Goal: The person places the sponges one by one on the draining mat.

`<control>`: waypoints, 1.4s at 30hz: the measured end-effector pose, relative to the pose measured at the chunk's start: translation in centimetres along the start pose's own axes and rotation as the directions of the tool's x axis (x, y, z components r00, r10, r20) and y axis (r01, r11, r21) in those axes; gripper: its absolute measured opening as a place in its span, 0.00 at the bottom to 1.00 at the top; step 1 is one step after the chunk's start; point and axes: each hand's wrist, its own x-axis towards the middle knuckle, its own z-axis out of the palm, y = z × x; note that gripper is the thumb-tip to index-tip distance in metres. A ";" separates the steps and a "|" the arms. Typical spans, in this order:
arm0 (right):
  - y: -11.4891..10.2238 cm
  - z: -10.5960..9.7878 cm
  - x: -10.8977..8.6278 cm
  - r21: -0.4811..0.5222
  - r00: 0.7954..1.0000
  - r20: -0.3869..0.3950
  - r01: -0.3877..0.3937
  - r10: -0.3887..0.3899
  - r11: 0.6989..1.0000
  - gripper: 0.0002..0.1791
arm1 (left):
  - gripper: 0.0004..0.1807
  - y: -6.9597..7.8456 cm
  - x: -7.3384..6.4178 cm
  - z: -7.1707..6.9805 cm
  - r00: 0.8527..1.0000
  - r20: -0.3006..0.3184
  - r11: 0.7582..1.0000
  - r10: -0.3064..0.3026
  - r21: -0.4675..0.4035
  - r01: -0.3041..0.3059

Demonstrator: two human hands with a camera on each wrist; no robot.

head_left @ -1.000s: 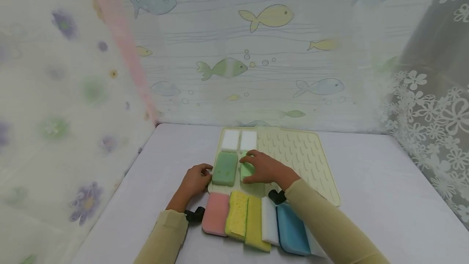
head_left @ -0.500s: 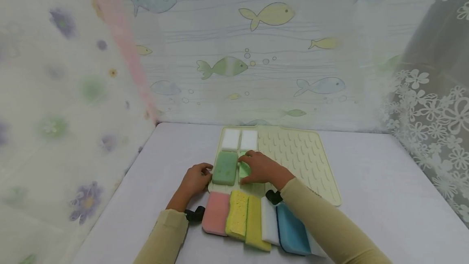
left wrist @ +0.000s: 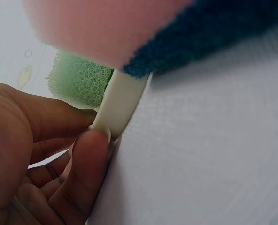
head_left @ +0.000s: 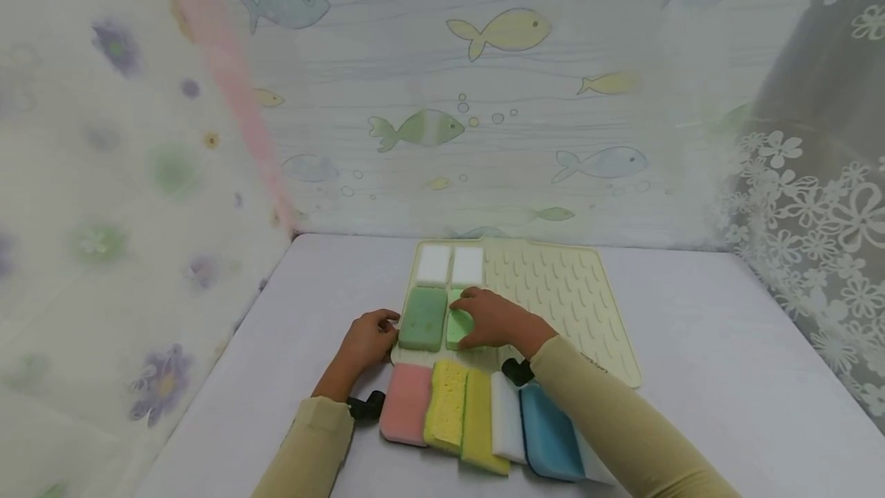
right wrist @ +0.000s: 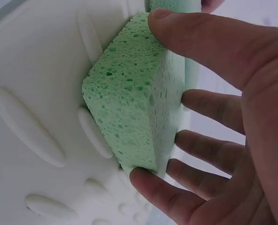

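Note:
A pale green sponge [head_left: 457, 329] lies on the cream ridged drying mat [head_left: 546, 298], beside a darker green sponge [head_left: 423, 319]. Across it reaches my right hand [head_left: 501, 319], thumb at one end and fingertips at the other. The right wrist view shows the sponge's porous side [right wrist: 122, 98] between thumb and little finger, its underside on the mat's ridges. At the mat's left edge is my left hand [head_left: 369, 338]. In the left wrist view, its thumb and finger pinch the mat's raised rim [left wrist: 121, 101].
Two white sponges [head_left: 467, 266] sit in the mat's far left corner. Along its near side lie a pink sponge [head_left: 406, 403], yellow sponges [head_left: 445, 406], a white one [head_left: 508, 415] and a blue one [head_left: 551, 433]. The right forearm partly covers another pale piece.
My right hand has slid the pale green sponge slightly left, closer to the darker green one. My left hand stays at the mat's edge.

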 end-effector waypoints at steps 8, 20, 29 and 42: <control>0.1 -0.3 -0.6 0.006 1.000 0.010 -0.004 0.004 1.000 0.37 | 0.18 -0.1 0.0 0.2 1.000 0.008 1.000 -0.006 -0.009 0.006; 0.5 -2.0 -2.8 0.052 0.997 -0.044 0.065 -0.063 0.997 0.26 | 0.18 -0.5 0.2 0.3 1.000 0.000 1.000 -0.018 -0.002 0.018; 1.1 -1.9 -4.5 0.062 0.993 -0.089 0.083 -0.077 0.995 0.22 | 0.18 -0.7 0.3 0.4 0.999 0.005 0.999 -0.034 -0.035 0.034; 1.5 -2.0 -7.8 0.072 0.988 -0.132 0.086 -0.076 0.994 0.22 | 0.18 -0.2 0.1 0.5 0.999 0.001 0.998 -0.034 -0.050 0.034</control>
